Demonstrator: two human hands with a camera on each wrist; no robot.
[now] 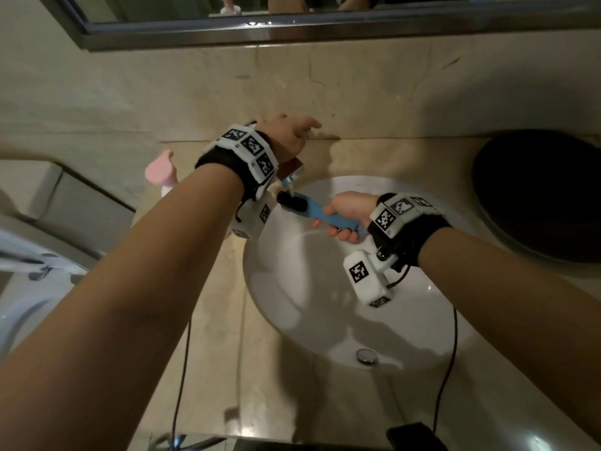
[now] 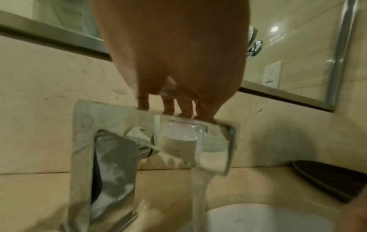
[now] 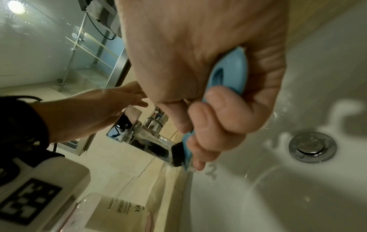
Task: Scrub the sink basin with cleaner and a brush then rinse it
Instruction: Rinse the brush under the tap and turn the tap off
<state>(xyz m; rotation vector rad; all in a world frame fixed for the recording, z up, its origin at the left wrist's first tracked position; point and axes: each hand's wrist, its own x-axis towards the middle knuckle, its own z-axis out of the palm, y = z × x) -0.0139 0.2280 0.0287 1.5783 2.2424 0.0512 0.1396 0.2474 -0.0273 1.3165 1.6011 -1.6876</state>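
Water [image 2: 200, 188] runs from the chrome faucet [image 2: 83, 141] into the white sink basin [image 1: 325, 304]. My left hand [image 1: 302, 131] lies on top of the faucet lever [image 3: 133, 113], its fingers [image 3: 137, 95] stretched out over it. My right hand [image 1: 341, 219] grips the blue handle of a scrub brush [image 3: 228, 73]. The brush's black bristles [image 1: 289, 201] sit in the stream just under the spout, at the basin's far left rim. The chrome drain [image 1: 366, 356] shows at the near side of the basin, with wet streaks around it.
A pink-topped pump bottle [image 1: 162, 170] stands on the counter left of the faucet; a clear labelled bottle [image 3: 119, 208] is beside the basin. A dark oval tray [image 1: 536, 196] lies at the right. A mirror [image 1: 292, 14] hangs above. Black cables trail over the counter's front.
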